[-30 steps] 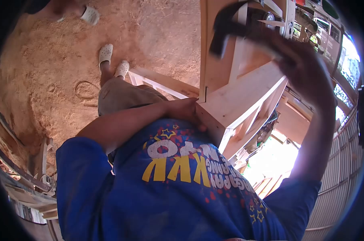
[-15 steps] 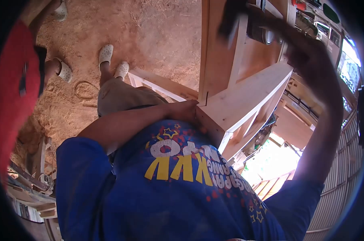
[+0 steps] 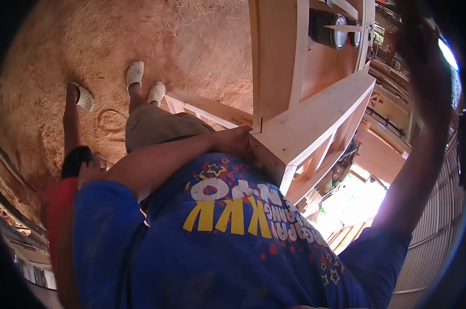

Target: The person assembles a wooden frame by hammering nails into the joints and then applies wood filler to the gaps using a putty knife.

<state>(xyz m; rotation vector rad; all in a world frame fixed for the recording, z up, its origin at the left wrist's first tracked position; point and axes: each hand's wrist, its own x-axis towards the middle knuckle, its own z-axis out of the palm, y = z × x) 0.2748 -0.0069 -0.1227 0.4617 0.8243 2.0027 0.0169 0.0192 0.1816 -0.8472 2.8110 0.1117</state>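
Note:
My left hand is closed round the near corner of a pale wooden frame, just in front of my shirt. Its fingertips are partly hidden behind the board's end. At the upper right, my raised right hand is dark and smeared by motion. It grips a hammer, of which only a dark, blurred part shows at the frame's top edge. A dark line, like a slot or gap, marks the joint between the boards by my left hand.
Two metal cans lie within the wooden structure. A lower wooden rail extends behind my leg. A co-worker's hand and red clothing show at left. A looped strip lies on the dirt floor. Corrugated sheeting stands at right.
My right hand has swung the hammer up and away from the wooden structure. My left hand stays at the corner. The co-worker in red has shifted lower at the left.

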